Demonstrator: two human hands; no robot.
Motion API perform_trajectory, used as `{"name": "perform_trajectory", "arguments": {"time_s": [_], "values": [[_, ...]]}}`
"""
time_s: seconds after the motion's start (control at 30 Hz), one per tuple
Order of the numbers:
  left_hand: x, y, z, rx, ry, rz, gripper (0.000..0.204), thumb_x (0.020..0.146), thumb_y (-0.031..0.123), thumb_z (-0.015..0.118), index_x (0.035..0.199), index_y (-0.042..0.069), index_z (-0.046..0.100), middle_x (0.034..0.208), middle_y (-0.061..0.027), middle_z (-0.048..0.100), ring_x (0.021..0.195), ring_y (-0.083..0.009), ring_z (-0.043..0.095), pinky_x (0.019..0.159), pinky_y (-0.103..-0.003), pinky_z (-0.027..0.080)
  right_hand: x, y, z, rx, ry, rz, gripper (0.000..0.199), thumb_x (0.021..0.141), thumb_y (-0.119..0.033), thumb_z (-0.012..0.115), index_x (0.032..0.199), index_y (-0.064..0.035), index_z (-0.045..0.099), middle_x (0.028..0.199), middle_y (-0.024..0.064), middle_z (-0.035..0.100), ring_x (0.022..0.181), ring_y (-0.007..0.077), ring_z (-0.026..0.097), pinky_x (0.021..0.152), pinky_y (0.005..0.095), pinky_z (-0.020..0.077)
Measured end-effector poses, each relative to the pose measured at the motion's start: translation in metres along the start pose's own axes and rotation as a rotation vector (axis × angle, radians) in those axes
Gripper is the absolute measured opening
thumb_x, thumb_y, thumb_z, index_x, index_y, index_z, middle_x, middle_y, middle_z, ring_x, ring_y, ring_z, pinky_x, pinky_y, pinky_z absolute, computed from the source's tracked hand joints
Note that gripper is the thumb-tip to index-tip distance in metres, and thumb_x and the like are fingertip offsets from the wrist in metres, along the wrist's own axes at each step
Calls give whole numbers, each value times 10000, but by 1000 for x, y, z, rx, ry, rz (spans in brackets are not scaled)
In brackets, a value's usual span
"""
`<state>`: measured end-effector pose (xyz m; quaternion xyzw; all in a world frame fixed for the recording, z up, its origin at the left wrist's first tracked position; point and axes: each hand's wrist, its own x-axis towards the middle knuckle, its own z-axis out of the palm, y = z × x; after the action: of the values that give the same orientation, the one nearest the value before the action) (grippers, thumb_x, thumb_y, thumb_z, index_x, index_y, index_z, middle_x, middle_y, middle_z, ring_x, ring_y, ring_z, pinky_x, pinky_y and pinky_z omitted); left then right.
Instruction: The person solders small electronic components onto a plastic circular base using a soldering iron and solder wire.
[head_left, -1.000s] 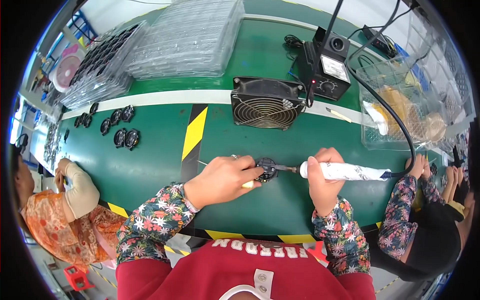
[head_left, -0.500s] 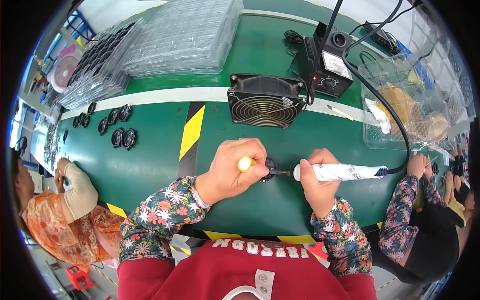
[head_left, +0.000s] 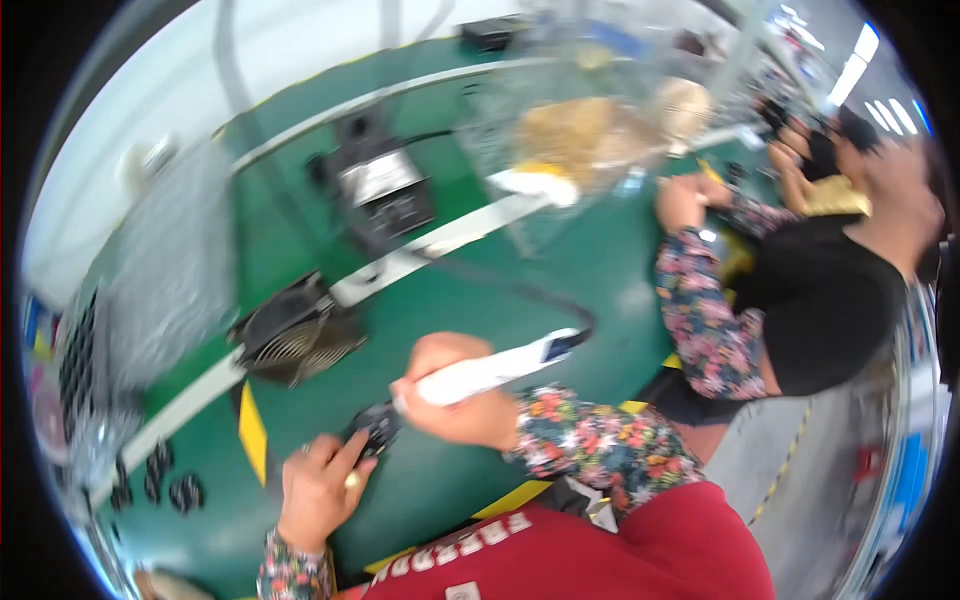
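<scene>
Here, bench [head_left: 520, 260]: green, blurred, tilted view.
Right hand [head_left: 455, 395]: clenched round white soldering iron [head_left: 495, 368], tip toward part.
Left hand [head_left: 318, 490]: fingers pinching small black part [head_left: 375, 428] against bench.
Advice: probably steady the part before the tip touches.

A pale rectangular label panel [head_left: 377, 177] fronts the black box-shaped station unit [head_left: 385, 195] standing at the back of the green bench, and a stack of clear moulded plastic packaging trays [head_left: 160, 270] lies to its left, all blurred by motion.
</scene>
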<state>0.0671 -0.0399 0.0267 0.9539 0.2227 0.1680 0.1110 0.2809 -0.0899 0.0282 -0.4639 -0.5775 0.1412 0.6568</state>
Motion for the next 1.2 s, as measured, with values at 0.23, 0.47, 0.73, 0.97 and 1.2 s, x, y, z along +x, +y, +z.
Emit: {"name": "perform_trajectory", "arguments": {"time_s": [0.23, 0.47, 0.73, 0.97, 1.2], "values": [[18, 5, 23, -25, -3, 50, 235, 689, 131, 673, 911, 63, 640, 760, -87, 536, 580, -270, 547, 509, -365, 441, 3, -11, -11, -36, 76, -251, 194, 669, -32, 640, 651, -45, 447, 584, 78, 454, 505, 269, 444, 454, 356, 330], [86, 71, 48, -421, -74, 75, 227, 640, 57, 651, 851, 29, 573, 826, -161, 546, 778, -332, 558, 675, -401, 452, 10, -2, -13, -58, 182, -365, 232, 607, -38, 668, 600, -50, 437, 559, 80, 445, 479, 266, 436, 449, 362, 327], [34, 38, 39, -239, -31, 257, 145, 752, 171, 605, 866, 84, 579, 797, -99, 525, 638, -257, 583, 554, -376, 485, 4, 0, -10, -214, -88, -262, 101, 722, -23, 603, 725, -43, 504, 580, 80, 475, 491, 211, 439, 445, 333, 324], [-54, -40, 5, 164, 338, -440, 73, 744, 134, 575, 805, 96, 573, 713, -96, 540, 593, -271, 556, 540, -379, 460, -15, -1, -6, -18, -15, -61, 98, 749, -19, 548, 725, -15, 453, 631, 76, 443, 578, 174, 414, 546, 293, 351], [-141, -90, -34, 530, 472, -1143, 325, 773, 203, 616, 1042, 43, 529, 787, -172, 604, 716, -346, 592, 619, -421, 476, -18, 3, 8, 2, -56, 1, 96, 729, 19, 515, 722, -18, 427, 626, 72, 426, 575, 166, 398, 540, 285, 343]]}}
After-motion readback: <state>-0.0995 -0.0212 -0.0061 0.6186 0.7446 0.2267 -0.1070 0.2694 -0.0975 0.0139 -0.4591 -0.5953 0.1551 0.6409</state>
